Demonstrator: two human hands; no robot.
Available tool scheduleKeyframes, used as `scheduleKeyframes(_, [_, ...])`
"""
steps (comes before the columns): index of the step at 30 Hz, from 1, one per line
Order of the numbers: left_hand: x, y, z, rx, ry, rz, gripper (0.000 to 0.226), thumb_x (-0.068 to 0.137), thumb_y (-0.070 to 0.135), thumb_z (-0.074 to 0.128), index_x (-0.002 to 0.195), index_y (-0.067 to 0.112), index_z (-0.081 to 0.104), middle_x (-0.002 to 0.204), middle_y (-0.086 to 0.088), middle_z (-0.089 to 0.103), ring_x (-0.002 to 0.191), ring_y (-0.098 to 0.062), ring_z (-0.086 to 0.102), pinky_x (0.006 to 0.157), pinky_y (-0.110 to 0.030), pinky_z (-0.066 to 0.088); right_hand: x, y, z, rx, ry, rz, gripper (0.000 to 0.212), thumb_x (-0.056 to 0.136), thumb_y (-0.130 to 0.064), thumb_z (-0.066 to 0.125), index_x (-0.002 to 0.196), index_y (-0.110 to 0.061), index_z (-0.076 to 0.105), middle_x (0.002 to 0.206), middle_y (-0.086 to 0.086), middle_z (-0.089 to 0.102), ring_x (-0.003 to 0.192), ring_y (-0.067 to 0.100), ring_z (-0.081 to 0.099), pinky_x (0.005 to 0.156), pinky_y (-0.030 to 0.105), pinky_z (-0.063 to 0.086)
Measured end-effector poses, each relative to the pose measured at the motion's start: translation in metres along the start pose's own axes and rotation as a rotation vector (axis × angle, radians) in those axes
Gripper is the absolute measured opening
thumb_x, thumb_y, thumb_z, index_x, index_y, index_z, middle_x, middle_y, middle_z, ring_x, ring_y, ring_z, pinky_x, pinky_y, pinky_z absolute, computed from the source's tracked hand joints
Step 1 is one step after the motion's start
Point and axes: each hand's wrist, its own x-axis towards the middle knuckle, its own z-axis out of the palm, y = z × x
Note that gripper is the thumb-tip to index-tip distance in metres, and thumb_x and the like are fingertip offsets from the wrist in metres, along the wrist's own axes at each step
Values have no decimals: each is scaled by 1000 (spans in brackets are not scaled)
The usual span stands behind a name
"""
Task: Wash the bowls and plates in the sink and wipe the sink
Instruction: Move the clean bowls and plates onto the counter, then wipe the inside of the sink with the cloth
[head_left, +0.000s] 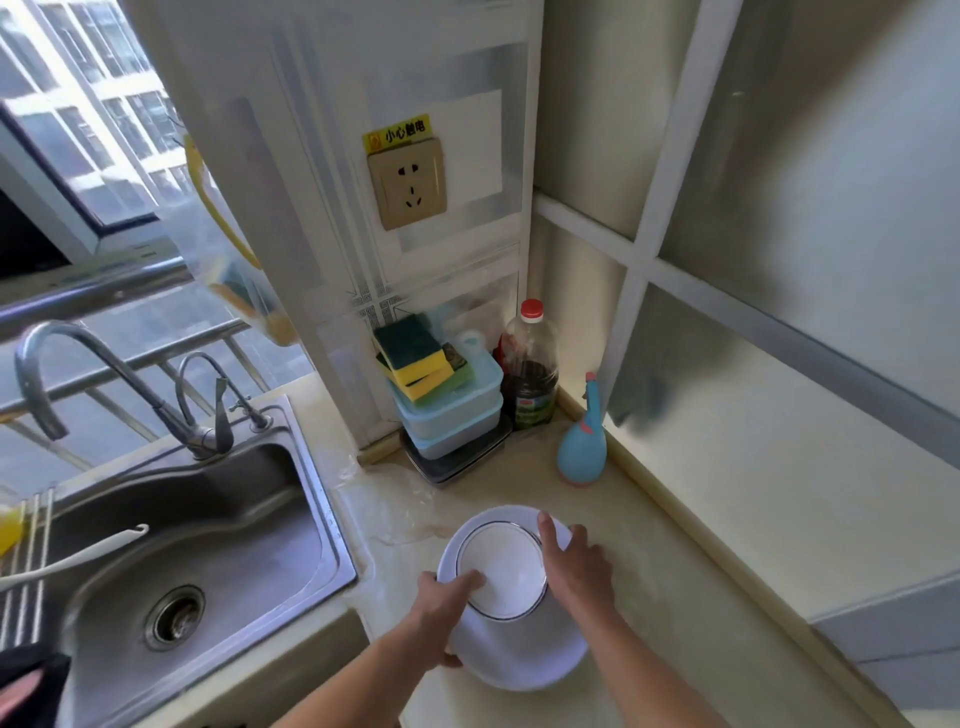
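Two dishes — our white bowl (503, 566) stacked on the plate (524, 660) — sit on the counter (675, 597) right of the sink (197, 561), our left hand (447, 608) and right hand (574, 566) clasping opposite rims — left nearer the basin.

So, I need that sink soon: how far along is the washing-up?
Nearly done, it seems. The sink basin shows no dishes, only a white ladle across it. Both hands, left hand and right hand, grip a bowl on plates on the counter. Wiping looks left; sponges sit unused.

Two bare forearms — no sleeves, rings or watch — left hand (447, 597), right hand (574, 564).
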Motion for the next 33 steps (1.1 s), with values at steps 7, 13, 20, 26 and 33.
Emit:
scheduleKeyframes(7, [20, 24, -25, -143, 53, 200, 73, 83, 37, 79, 140, 22, 35, 120, -8, 60, 97, -24, 63, 69, -34, 52, 17, -37, 16, 125, -41, -70, 85, 94, -77, 30, 161, -26, 18, 158, 21, 30, 144, 40, 30, 115, 49, 31])
scheduleKeyframes(13, [20, 24, -61, -162, -29, 259, 81, 95, 38, 65, 159, 27, 15, 155, -9, 39, 123, -24, 51, 99, -43, 46, 10, -60, 42, 9, 180, 5, 78, 96, -74, 22, 155, -25, 30, 157, 15, 33, 144, 35, 31, 115, 52, 24])
scheduleKeyframes(20, [17, 7, -165, -207, 130, 305, 48, 88, 21, 68, 130, 11, 47, 119, -7, 54, 100, -20, 57, 81, -36, 52, -38, -133, 97, -2, 708, -492, 29, 90, -22, 54, 100, 2, 66, 117, 27, 57, 101, 46, 56, 82, 51, 47])
scheduleKeyframes(26, [4, -27, -309, -216, 264, 326, 34, 79, 23, 64, 111, 18, 57, 106, -1, 61, 91, -17, 58, 89, -39, 52, -126, -223, 207, 77, 314, -743, 17, 89, -9, 52, 97, -9, 67, 106, 11, 57, 98, 30, 54, 82, 35, 42])
scheduleKeyframes(33, [-18, -73, -463, -149, 502, 308, 19, 85, 15, 58, 103, 18, 58, 103, -6, 65, 95, -26, 63, 75, -29, 48, -216, -295, 323, -175, -155, -820, 15, 92, -10, 54, 92, -16, 68, 93, 1, 61, 94, 23, 61, 77, 25, 39])
